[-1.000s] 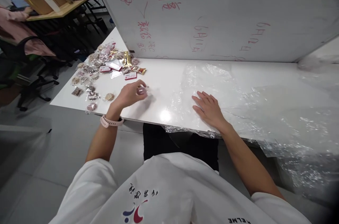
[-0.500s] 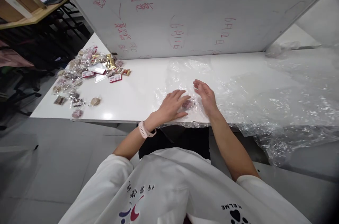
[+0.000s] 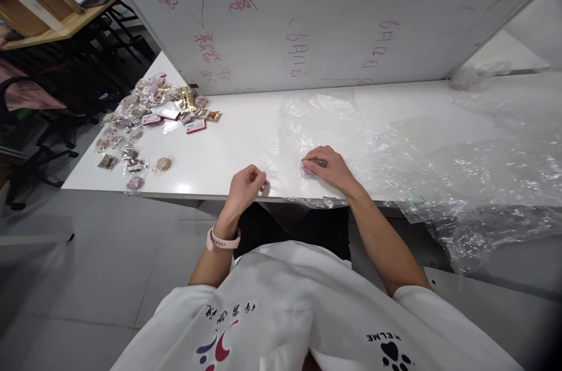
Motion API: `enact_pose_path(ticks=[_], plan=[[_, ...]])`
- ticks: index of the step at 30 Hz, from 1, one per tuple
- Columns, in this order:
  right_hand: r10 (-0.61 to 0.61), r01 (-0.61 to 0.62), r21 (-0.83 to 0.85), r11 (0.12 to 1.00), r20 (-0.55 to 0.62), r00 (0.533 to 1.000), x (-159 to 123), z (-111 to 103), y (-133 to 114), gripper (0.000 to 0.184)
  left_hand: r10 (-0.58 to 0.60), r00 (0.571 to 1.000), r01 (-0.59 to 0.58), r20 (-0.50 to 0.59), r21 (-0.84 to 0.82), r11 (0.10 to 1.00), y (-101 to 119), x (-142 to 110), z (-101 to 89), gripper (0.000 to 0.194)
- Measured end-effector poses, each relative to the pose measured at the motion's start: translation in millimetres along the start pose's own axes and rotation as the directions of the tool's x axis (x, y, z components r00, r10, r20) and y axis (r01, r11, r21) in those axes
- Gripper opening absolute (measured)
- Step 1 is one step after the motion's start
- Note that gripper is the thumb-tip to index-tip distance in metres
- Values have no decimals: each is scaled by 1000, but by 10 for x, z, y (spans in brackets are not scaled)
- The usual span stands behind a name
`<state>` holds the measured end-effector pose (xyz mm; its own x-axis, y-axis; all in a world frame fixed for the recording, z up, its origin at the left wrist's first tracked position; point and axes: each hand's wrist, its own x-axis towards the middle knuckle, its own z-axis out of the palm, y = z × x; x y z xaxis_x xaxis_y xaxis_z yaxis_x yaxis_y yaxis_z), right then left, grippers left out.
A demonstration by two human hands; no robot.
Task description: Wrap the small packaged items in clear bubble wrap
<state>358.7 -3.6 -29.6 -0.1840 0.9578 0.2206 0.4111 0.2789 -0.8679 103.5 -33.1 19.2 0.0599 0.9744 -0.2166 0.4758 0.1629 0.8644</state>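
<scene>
My right hand (image 3: 328,167) is closed over a small pink packet in clear wrapping (image 3: 308,172), which rests on a clear plastic sheet (image 3: 295,125). The fingers hide much of the packet. Near the table's front edge, my left hand (image 3: 246,185) has its fingers curled and pressed together beside the left border of the sheet. What those fingers hold, if anything, cannot be made out. A pink watch band (image 3: 225,240) is around the left wrist.
Several wrapped snacks and small boxes (image 3: 151,119) lie heaped on the left of the white table (image 3: 219,160). A whiteboard (image 3: 307,20) with red writing stands along the back. Crumpled plastic film (image 3: 474,166) covers the right side and hangs over the front edge.
My left hand has moved left and down, away from the packet, and its fingers have curled. My right hand has come down and closed over the packet.
</scene>
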Motion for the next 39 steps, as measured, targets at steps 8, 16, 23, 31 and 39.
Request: enact_pose_path(ticks=[8, 16, 23, 31, 39], plan=[[6, -7, 50, 999, 28, 1000, 40, -25, 47, 23, 389, 885, -93, 257, -720, 688, 288, 269, 576, 31], [136, -191, 338, 922, 181, 974, 25, -170, 14, 28, 688, 583, -593, 432, -353, 724, 279, 414, 696, 16], [143, -224, 454, 862, 206, 968, 21, -251, 51, 52, 715, 459, -826, 527, -43, 562, 21, 499, 740, 70], [242, -159, 314, 936, -244, 939, -180, -319, -138, 38, 697, 527, -849, 486, 257, 462, 77, 536, 934, 51], [565, -574, -39, 818, -130, 814, -1336, -303, -362, 52, 765, 572, -812, 295, 73, 579, 32, 591, 1088, 21]])
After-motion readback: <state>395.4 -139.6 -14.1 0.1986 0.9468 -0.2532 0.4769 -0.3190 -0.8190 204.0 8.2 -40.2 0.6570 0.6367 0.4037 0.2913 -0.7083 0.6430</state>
